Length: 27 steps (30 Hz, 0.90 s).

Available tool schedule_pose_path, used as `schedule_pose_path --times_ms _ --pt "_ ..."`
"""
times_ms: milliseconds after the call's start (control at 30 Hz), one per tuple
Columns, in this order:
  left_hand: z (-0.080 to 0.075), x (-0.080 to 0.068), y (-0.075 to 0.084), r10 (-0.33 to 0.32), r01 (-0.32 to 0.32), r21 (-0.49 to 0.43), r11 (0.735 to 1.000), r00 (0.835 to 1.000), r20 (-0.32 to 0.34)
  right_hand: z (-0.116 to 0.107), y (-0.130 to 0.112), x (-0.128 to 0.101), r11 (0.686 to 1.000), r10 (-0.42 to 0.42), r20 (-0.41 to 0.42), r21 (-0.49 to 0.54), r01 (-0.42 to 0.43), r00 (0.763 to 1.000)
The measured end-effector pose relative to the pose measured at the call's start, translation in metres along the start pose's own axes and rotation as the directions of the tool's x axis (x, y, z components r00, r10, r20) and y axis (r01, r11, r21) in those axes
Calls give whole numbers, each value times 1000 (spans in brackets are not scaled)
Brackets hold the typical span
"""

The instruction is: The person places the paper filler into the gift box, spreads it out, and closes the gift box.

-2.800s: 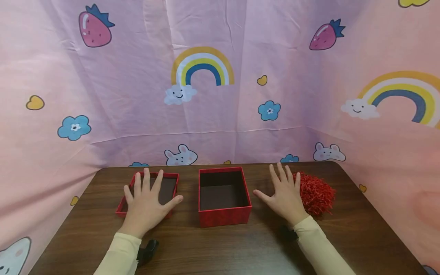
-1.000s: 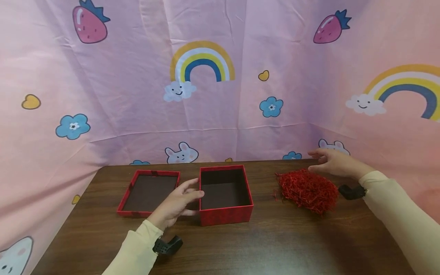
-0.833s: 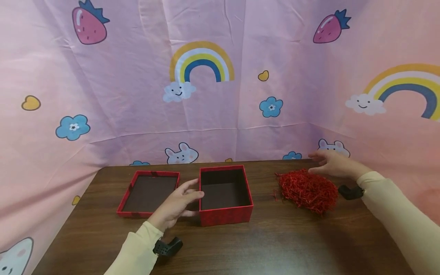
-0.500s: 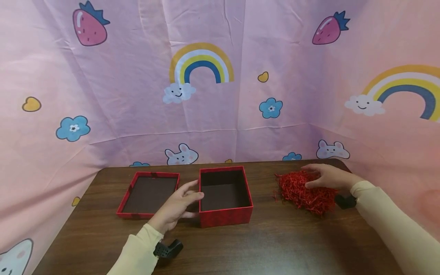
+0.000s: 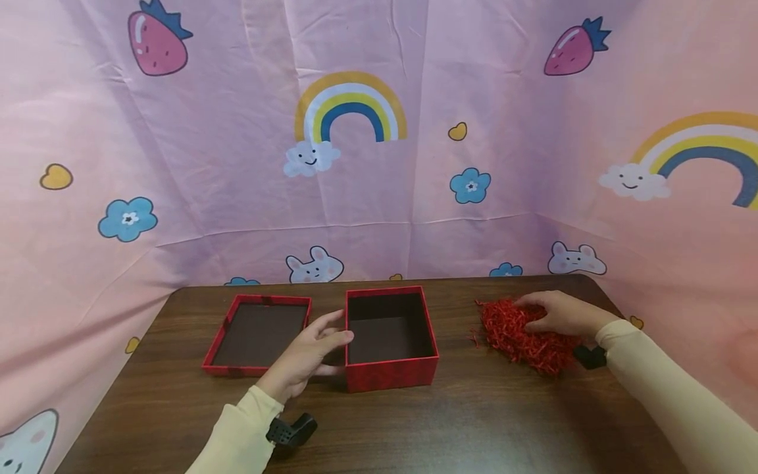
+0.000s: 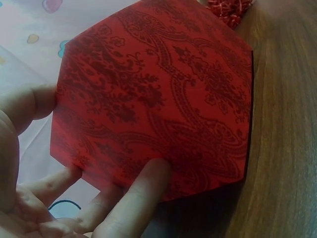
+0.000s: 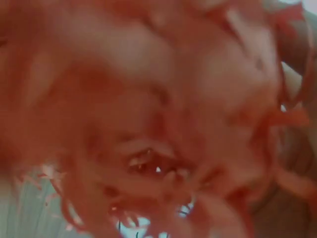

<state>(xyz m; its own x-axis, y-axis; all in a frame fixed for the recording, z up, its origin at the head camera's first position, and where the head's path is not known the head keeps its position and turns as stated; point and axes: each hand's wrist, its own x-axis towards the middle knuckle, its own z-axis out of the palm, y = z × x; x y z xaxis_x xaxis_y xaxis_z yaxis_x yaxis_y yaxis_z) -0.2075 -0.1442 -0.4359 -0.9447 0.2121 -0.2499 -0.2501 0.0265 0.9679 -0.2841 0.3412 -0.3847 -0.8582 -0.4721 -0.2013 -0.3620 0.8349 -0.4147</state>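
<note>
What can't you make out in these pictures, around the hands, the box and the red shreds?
- Right wrist view: only a red blur; the shredded paper sits too close to the lens.
- Head view: the right hand hides its fingertips in the shreds, so its grip is unclear.
- Left wrist view: the red box wall fills the frame, hiding its inside; left hand partly cut off.

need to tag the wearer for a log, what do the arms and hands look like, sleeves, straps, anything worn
Both arms wear long, pale cream-yellow sleeves that end at the wrist. The left hand and right hand are bare, with no gloves or rings visible. A small black device sits under each wrist: left wrist device, right wrist device.
</note>
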Motion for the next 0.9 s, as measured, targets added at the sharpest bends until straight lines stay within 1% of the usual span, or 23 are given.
schedule_pose_path --times_ms 100,333,500,733,900 --pt "1 0 0 -3 3 -2 1000 1000 4 0 -1 0 999 -31 -9 -35 30 999" --pt "1 0 0 0 0 -4 1000 1000 1 1 -1 2 1000 -15 20 -24 16 1000" --pt "1 0 -1 -2 2 -1 1000 1000 -5 1 -2 5 996 -45 32 -71 47 998" --pt "0 0 -3 7 -7 15 1000 1000 -6 -7 -7 5 986 -108 -11 -131 105 994" --pt "0 -1 -1 8 -8 9 1000 1000 3 -14 -10 5 983 -120 -67 -148 109 991"
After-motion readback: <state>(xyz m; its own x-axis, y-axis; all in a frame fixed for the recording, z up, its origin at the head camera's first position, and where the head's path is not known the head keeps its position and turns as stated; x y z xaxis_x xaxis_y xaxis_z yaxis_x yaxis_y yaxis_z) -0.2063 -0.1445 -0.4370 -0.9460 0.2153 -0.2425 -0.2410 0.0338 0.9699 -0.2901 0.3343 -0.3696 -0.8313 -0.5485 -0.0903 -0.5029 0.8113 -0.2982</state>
